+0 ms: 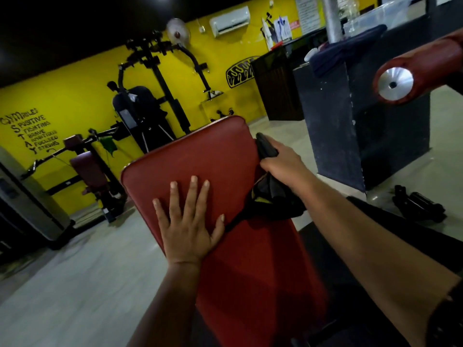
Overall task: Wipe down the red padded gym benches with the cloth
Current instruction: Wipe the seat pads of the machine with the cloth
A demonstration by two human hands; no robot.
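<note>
1. The left hand [186, 221] is lying flat on the red bench pad [200, 159], fingers straight and spread wide, pressing on the near-left part of the pad and holding nothing.
2. The right hand [280, 162] is curling its fingers tightly round a dark cloth [269, 194], gripping it at the pad's right edge. One bunch of the cloth is sticking up past the knuckles; the rest is hanging below the fist and trailing across the pad toward the left thumb.
3. The pad is running lengthwise away from the person, its far rounded end pointing toward the yellow wall [75, 96]. The bare red surface is lying up and to the left of the cloth hand, between that hand and the pad's far-left corner.
4. The right hand is the one nearer the unwiped far end, so the coming stroke seems to be its job: a sweep leftward and along the long axis, while the left hand is steadying the pad.
5. The trailing tail of cloth is lying just beside the left thumb; it could snag under that palm if the stroke is pulling away.
6. A red padded roller [426, 68] with a metal end cap is standing well apart at upper right, probably awaiting wiping too.
</note>
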